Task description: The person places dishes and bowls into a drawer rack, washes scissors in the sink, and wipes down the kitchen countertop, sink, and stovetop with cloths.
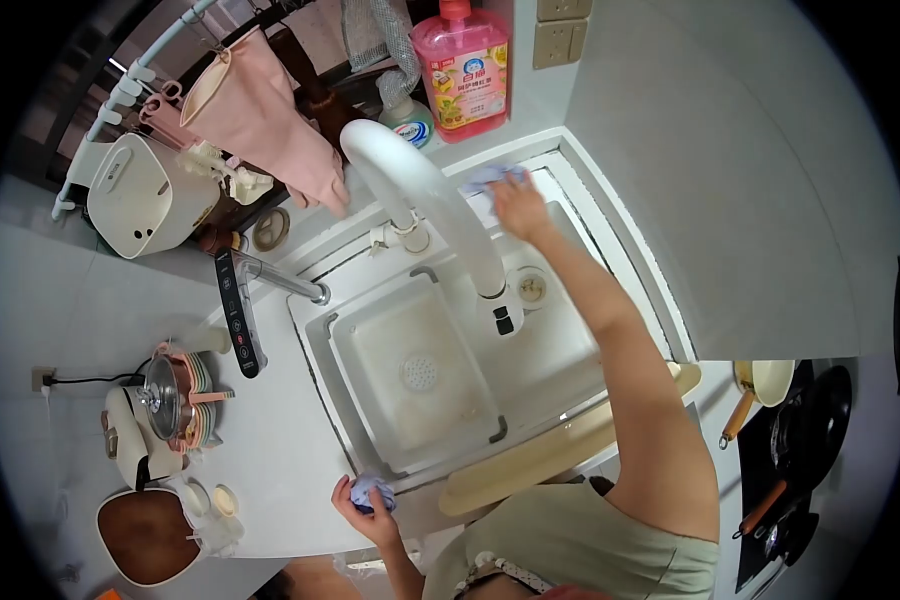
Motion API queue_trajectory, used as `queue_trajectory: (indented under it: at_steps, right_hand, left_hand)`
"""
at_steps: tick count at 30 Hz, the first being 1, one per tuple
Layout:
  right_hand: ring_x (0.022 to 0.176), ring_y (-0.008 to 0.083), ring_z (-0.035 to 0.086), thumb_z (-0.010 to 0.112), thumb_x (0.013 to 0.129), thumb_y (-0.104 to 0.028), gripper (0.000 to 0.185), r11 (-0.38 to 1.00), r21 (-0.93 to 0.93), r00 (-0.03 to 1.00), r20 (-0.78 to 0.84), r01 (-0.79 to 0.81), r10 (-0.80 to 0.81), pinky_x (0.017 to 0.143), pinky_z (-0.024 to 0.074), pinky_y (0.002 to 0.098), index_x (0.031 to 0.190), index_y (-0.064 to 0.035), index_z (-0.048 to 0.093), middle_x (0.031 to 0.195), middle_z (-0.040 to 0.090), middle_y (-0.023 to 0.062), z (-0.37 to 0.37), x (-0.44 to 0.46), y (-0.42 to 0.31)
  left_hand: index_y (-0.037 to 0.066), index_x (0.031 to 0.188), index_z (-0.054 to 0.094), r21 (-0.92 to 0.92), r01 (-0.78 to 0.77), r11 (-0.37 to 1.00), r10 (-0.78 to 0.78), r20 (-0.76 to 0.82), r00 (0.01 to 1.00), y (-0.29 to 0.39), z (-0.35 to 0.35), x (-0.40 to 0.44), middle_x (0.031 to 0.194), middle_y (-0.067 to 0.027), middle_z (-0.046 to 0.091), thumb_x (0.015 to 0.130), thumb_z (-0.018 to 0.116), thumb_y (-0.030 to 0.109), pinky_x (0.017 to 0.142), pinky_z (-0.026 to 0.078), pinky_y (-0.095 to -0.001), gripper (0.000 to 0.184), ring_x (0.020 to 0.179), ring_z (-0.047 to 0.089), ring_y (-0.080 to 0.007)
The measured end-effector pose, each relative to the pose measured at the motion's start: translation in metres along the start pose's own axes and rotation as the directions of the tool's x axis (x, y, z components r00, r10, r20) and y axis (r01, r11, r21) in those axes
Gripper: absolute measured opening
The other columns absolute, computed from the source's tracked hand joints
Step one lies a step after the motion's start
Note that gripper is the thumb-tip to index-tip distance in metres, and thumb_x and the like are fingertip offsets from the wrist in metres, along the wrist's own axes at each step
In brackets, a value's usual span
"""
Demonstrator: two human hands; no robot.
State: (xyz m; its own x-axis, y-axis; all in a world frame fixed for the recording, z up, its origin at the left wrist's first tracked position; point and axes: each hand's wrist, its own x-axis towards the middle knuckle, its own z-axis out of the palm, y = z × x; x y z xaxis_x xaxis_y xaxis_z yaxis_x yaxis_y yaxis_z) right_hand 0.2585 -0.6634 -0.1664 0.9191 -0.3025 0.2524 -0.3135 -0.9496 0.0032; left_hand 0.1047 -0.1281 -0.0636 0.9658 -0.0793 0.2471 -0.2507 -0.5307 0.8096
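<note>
With fingers curled, my left hand (367, 510) grips a crumpled bluish-purple cloth (374, 492) near the front left corner of the sink. My right arm stretches across the white sink (570, 345). At the sink's back rim, my right hand (522, 208) presses on a lavender cloth (492, 178), its fingers closed over part of it. A white curved faucet (440, 190) rises just left of that hand. Inside the sink, a grey-white basin (410, 375) with a round drain of small holes sits to the left.
Behind the sink stand a pink soap bottle (465, 80) and a smaller spray bottle (407, 120). Pink rubber gloves (265, 115) hang at the back left. A second tap (280, 278) stands left of the sink. Pans (810, 425) lie on the stove at right.
</note>
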Motion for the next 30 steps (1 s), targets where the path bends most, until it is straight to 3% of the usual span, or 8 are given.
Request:
queue_trajectory:
  at_steps: [4, 8, 9, 17, 22, 24, 29, 30]
  right_hand:
    - [0.125, 0.0228, 0.036, 0.038, 0.087, -0.027, 0.041, 0.998, -0.036, 0.999, -0.015, -0.048, 0.047, 0.108, 0.0155, 0.0443, 0.126, -0.0148, 0.045, 0.124, 0.050, 0.0039, 0.003, -0.002, 0.023]
    - [0.119, 0.0278, 0.043, 0.041, 0.085, -0.026, 0.043, 0.912, -0.230, 0.937, -0.003, -0.341, 0.350, 0.105, 0.0229, 0.0412, 0.121, -0.0017, 0.045, 0.118, 0.052, 0.0124, 0.007, -0.006, 0.063]
    - [0.112, 0.0299, 0.046, 0.042, 0.084, -0.024, 0.040, 0.954, -0.051, 0.947, -0.146, -0.295, 0.285, 0.099, 0.0290, 0.0415, 0.113, 0.0026, 0.048, 0.110, 0.054, 0.0152, 0.001, -0.017, 0.080]
    - [0.097, 0.0257, 0.050, 0.056, 0.077, -0.028, 0.031, 0.891, -0.415, 0.943, 0.182, -0.184, 0.279, 0.083, 0.0396, 0.0438, 0.094, -0.0026, 0.057, 0.097, 0.058, 0.0109, -0.042, -0.118, 0.063]
    - [0.099, 0.0300, 0.053, 0.055, 0.078, -0.028, 0.031, 0.879, -0.446, 0.784, 0.479, -0.169, 0.394, 0.079, 0.0431, 0.0490, 0.095, -0.0017, 0.061, 0.104, 0.058, 0.0139, -0.103, -0.220, 0.040]
    - [0.095, 0.0302, 0.056, 0.062, 0.074, -0.026, 0.035, 0.891, -0.412, 0.755, 0.518, -0.192, 0.402, 0.077, 0.0490, 0.0403, 0.095, 0.0010, 0.060, 0.093, 0.062, 0.0174, -0.115, -0.262, 0.037]
    - [0.075, 0.0309, 0.061, 0.059, 0.073, -0.024, 0.034, 0.913, -0.191, 0.689, 0.605, -0.361, 0.399, 0.071, 0.0491, 0.0378, 0.100, -0.0030, 0.058, 0.082, 0.064, 0.0170, -0.169, -0.295, 0.046]
    - [0.073, 0.0284, 0.061, 0.060, 0.073, -0.024, 0.035, 0.931, 0.062, 0.770, 0.584, -0.359, 0.258, 0.069, 0.0485, 0.0368, 0.102, -0.0051, 0.057, 0.080, 0.063, 0.0154, -0.182, -0.294, 0.029]
  left_hand:
    - [0.000, 0.106, 0.048, 0.023, 0.032, 0.999, -0.031, -0.026, 0.999, -0.007, -0.007, -0.014, 0.116, -0.0142, 0.045, 0.079, 0.057, 0.007, 0.094, 0.032, -0.0362, 0.030, 0.106, 0.044, -0.0262]
    - [0.000, 0.106, 0.048, -0.002, 0.017, 1.000, -0.017, -0.001, 1.000, 0.002, -0.004, -0.024, 0.115, -0.0149, 0.045, 0.078, 0.058, 0.007, 0.094, 0.032, -0.0363, 0.030, 0.106, 0.044, -0.0264]
    - [0.000, 0.106, 0.048, 0.001, 0.005, 1.000, -0.005, 0.010, 1.000, 0.000, -0.004, -0.023, 0.115, -0.0150, 0.045, 0.078, 0.057, 0.007, 0.094, 0.032, -0.0364, 0.030, 0.106, 0.044, -0.0265]
    - [0.001, 0.105, 0.049, -0.039, -0.025, 0.999, 0.025, 0.017, 1.000, 0.019, -0.011, -0.030, 0.115, -0.0158, 0.045, 0.075, 0.056, 0.002, 0.091, 0.035, -0.0370, 0.031, 0.104, 0.044, -0.0278]
    - [0.000, 0.104, 0.048, -0.059, -0.005, 0.998, 0.004, -0.013, 1.000, 0.000, -0.041, -0.043, 0.115, -0.0155, 0.045, 0.075, 0.056, 0.001, 0.091, 0.035, -0.0374, 0.030, 0.104, 0.045, -0.0274]
    - [0.000, 0.105, 0.049, -0.081, -0.007, 0.997, 0.006, -0.008, 1.000, -0.004, -0.048, -0.049, 0.114, -0.0152, 0.046, 0.075, 0.056, 0.001, 0.092, 0.035, -0.0366, 0.031, 0.105, 0.045, -0.0273]
    - [0.000, 0.107, 0.049, -0.195, 0.003, 0.981, 0.016, 0.095, 0.995, -0.018, -0.064, -0.066, 0.112, -0.0143, 0.048, 0.075, 0.057, 0.000, 0.091, 0.036, -0.0352, 0.033, 0.103, 0.047, -0.0270]
    - [0.001, 0.107, 0.049, -0.201, 0.000, 0.980, 0.029, 0.139, 0.990, -0.016, -0.063, -0.068, 0.112, -0.0142, 0.049, 0.075, 0.058, 0.000, 0.091, 0.036, -0.0350, 0.034, 0.103, 0.047, -0.0271]
